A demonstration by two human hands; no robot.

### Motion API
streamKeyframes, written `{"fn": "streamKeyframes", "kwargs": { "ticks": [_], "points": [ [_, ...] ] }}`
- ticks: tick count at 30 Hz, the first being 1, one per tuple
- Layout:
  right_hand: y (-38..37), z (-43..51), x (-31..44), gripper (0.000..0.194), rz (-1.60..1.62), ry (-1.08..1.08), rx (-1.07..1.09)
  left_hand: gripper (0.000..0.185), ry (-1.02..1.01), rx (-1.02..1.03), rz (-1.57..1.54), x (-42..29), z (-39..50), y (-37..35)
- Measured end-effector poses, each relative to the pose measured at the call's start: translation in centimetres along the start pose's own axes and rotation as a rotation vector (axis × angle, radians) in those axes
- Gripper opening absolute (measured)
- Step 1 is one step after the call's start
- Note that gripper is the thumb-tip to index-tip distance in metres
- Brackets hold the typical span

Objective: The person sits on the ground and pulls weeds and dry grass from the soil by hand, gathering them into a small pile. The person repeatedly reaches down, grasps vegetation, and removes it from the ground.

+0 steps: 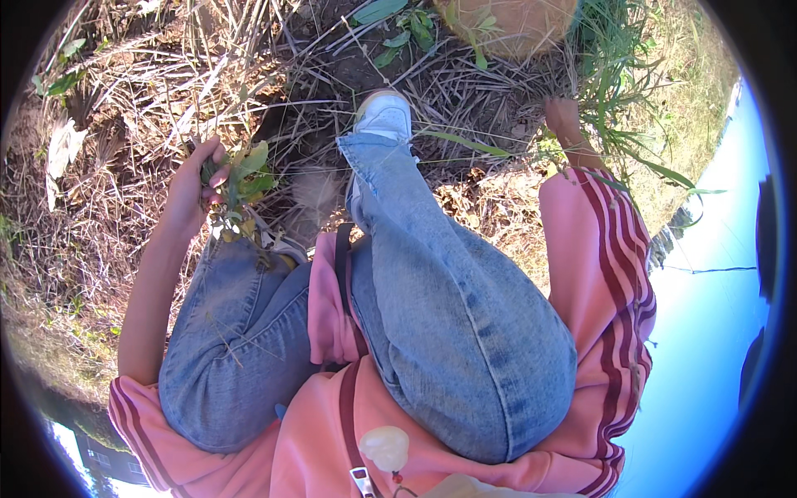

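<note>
At the left, my left hand (202, 180) is closed around a bunch of leafy green plants (249, 174) held just above my bent knee. My right hand (562, 115) reaches down to the ground at the upper right, beside long green grass (613, 93); its fingers are bent, and whether they hold any stems cannot be told. A round yellowish-brown object (510, 22) lies at the top, ahead of that hand; its kind is unclear. Between my hands are my legs in blue jeans and a white shoe (385, 115).
Dry straw and stalks (149, 106) cover the soil around me. A small broad-leaved green plant (411, 34) grows ahead of the shoe. A pale, torn, leaf-like piece (62, 155) lies at the far left. A long grass blade (467, 143) crosses in front of the shoe.
</note>
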State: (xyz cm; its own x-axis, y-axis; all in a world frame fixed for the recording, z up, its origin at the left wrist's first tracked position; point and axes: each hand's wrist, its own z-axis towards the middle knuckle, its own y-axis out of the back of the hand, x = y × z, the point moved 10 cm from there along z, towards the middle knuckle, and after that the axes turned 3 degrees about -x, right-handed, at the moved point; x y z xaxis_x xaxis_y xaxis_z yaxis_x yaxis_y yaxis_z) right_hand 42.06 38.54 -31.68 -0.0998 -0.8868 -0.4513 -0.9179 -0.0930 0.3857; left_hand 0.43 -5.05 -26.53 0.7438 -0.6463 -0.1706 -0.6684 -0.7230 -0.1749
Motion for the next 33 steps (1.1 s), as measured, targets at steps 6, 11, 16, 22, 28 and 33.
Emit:
{"fn": "streamKeyframes", "kwargs": {
  "ticks": [6,11,16,22,28,33],
  "points": [
    [5.0,-0.3,2.3,0.025,-0.137,0.239,-0.052,0.026,0.028,-0.012,-0.022,0.5,0.1,0.2],
    [5.9,-1.1,2.5,0.046,-0.094,0.438,-0.088,0.026,0.034,0.004,-0.014,0.9,0.2,0.2],
    [1.8,-1.1,0.2,0.044,-0.218,0.165,0.085,0.027,0.040,0.035,0.019,0.3,0.7,-0.6],
    [1.0,0.5,-0.3,0.032,-0.174,0.027,0.062,0.027,0.032,0.012,0.019,1.1,0.8,0.5],
    [-0.9,0.3,-0.2,0.023,-0.171,-0.131,0.266,0.027,0.015,0.021,0.055,0.9,0.6,0.3],
    [-5.0,2.0,-0.2,0.019,-0.164,0.045,0.096,0.027,-0.016,0.004,0.067,0.6,0.7,0.5]
  ]
}}
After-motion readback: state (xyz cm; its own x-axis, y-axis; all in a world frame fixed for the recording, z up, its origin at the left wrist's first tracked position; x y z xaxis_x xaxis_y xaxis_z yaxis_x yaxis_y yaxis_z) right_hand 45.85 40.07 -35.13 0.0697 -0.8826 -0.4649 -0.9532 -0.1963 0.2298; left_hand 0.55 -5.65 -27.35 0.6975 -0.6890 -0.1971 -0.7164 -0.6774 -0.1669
